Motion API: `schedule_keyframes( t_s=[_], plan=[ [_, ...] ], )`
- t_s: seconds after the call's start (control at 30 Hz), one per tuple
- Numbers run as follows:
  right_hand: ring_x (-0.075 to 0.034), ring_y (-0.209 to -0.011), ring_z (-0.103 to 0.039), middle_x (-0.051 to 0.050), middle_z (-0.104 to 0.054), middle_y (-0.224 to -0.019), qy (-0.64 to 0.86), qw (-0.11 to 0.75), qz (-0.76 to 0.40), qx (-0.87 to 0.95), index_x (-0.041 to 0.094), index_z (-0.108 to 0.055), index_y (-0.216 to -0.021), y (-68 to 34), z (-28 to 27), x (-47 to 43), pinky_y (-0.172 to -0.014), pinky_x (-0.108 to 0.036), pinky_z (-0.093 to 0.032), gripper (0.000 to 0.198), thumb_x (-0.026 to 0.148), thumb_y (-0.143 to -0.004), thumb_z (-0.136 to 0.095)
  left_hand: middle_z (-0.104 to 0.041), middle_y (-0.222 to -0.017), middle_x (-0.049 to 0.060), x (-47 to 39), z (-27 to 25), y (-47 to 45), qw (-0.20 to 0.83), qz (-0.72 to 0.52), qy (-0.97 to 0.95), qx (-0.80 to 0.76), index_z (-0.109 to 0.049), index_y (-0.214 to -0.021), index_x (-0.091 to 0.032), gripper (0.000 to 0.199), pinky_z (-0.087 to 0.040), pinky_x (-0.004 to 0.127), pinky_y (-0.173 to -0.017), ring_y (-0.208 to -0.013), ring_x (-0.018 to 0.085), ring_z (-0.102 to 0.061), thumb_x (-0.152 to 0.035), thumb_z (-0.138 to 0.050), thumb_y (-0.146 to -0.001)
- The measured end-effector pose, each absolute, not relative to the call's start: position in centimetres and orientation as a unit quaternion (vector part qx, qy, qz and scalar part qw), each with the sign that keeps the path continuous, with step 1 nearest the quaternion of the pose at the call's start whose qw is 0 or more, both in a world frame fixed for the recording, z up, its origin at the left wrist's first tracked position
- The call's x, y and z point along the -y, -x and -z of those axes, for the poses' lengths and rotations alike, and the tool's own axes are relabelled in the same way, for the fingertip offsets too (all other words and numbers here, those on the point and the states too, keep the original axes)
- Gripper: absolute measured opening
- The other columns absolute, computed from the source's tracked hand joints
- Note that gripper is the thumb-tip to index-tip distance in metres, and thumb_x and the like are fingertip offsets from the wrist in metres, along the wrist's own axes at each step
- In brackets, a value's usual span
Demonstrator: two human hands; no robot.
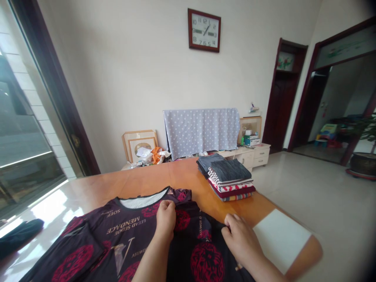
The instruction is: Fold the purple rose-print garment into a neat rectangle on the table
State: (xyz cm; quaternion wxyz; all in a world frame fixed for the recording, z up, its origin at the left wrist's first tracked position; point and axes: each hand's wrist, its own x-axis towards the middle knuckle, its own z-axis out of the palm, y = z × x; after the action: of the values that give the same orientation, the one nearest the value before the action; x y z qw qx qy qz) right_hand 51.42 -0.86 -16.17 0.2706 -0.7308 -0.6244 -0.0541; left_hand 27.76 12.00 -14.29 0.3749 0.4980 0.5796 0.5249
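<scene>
A black shirt (100, 239) with dark red round patterns and pale lettering lies spread across the near part of the wooden table (173, 172). Its neckline faces away from me and shows a white inside. My left hand (166, 219) is closed on the fabric beside the neckline, near the shoulder. Farther right, my right hand (239, 237) has its fingers curled and pinches the shirt's dark edge by the sleeve. The bottom of the shirt runs out of view.
Folded clothes (230, 180) stand stacked at the table's far right. A pale sheet (282, 239) lies near the right corner. Dark cloth (22, 237) is at the left edge. Beyond the table, a polka-dot cloth (202, 133) covers something on a low cabinet (260, 156).
</scene>
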Motion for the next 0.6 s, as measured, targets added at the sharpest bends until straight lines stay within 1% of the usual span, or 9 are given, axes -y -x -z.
schedule_keyframes(
  t_s=[0.1, 0.17, 0.23, 0.3, 0.4, 0.5, 0.6],
  plan=[
    [-0.021, -0.082, -0.058, -0.002, -0.060, -0.081, 0.725, 0.281, 0.033, 0.628, 0.024, -0.049, -0.077, -51.9, 16.4, 0.7, -0.073, -0.031, -0.036, 0.012, 0.012, -0.078, -0.049, -0.059, -0.065, -0.002, -11.9, 13.8, -27.8, 0.359, -0.507, -0.512, -0.593, -0.062, -0.078, -0.022, 0.014, -0.039, 0.028, -0.063, -0.066, 0.019, -0.056, -0.033, -0.057, -0.072],
    [-0.021, -0.081, -0.059, -0.001, -0.062, -0.081, 0.720, 0.300, -0.006, 0.626, 0.025, -0.052, -0.079, -52.4, 16.1, 0.4, -0.073, -0.030, -0.037, 0.012, 0.013, -0.078, -0.049, -0.060, -0.067, -0.002, -11.7, 13.5, -27.9, 0.372, -0.509, -0.520, -0.576, -0.063, -0.083, -0.021, 0.017, -0.040, 0.027, -0.063, -0.067, 0.018, -0.057, -0.034, -0.058, -0.073],
    [-0.020, -0.080, -0.061, -0.001, -0.064, -0.081, 0.715, 0.331, -0.050, 0.614, 0.026, -0.056, -0.083, -52.7, 15.3, -0.1, -0.071, -0.029, -0.039, 0.011, 0.016, -0.079, -0.051, -0.061, -0.068, -0.003, -11.3, 13.2, -28.2, 0.422, -0.514, -0.519, -0.536, -0.062, -0.092, -0.020, 0.024, -0.042, 0.026, -0.062, -0.064, 0.016, -0.057, -0.033, -0.062, -0.071],
    [-0.019, -0.078, -0.062, 0.000, -0.067, -0.082, 0.704, 0.368, -0.097, 0.600, 0.026, -0.060, -0.085, -52.6, 14.1, -1.1, -0.070, -0.028, -0.040, 0.010, 0.021, -0.081, -0.052, -0.064, -0.071, -0.004, -10.9, 12.8, -28.4, 0.496, -0.514, -0.505, -0.484, -0.060, -0.100, -0.020, 0.033, -0.044, 0.025, -0.063, -0.063, 0.015, -0.060, -0.031, -0.067, -0.069],
    [-0.020, -0.076, -0.064, 0.001, -0.069, -0.076, 0.671, 0.416, -0.157, 0.593, 0.025, -0.063, -0.079, -51.3, 12.1, -3.8, -0.068, -0.028, -0.041, 0.012, 0.030, -0.084, -0.053, -0.071, -0.085, 0.001, -10.4, 12.3, -28.7, 0.598, -0.496, -0.484, -0.404, -0.060, -0.107, -0.020, 0.042, -0.051, 0.028, -0.072, -0.074, 0.017, -0.068, -0.029, -0.072, -0.068],
    [-0.020, -0.077, -0.064, -0.001, -0.070, -0.074, 0.671, 0.419, -0.183, 0.584, 0.024, -0.063, -0.072, -49.2, 10.9, -7.7, -0.069, -0.028, -0.041, 0.019, 0.036, -0.085, -0.056, -0.074, -0.099, 0.004, -9.9, 11.7, -28.7, 0.653, -0.471, -0.482, -0.347, -0.061, -0.111, -0.020, 0.045, -0.053, 0.031, -0.080, -0.084, 0.019, -0.070, -0.027, -0.075, -0.068],
    [-0.020, -0.071, -0.063, -0.003, -0.068, -0.067, 0.689, 0.405, -0.208, 0.563, 0.022, -0.061, -0.062, -47.1, 10.8, -11.7, -0.064, -0.028, -0.039, 0.030, 0.043, -0.083, -0.060, -0.074, -0.104, 0.004, -9.4, 11.3, -28.6, 0.688, -0.447, -0.482, -0.308, -0.063, -0.112, -0.021, 0.043, -0.053, 0.031, -0.085, -0.088, 0.018, -0.070, -0.025, -0.075, -0.071]
  ],
)
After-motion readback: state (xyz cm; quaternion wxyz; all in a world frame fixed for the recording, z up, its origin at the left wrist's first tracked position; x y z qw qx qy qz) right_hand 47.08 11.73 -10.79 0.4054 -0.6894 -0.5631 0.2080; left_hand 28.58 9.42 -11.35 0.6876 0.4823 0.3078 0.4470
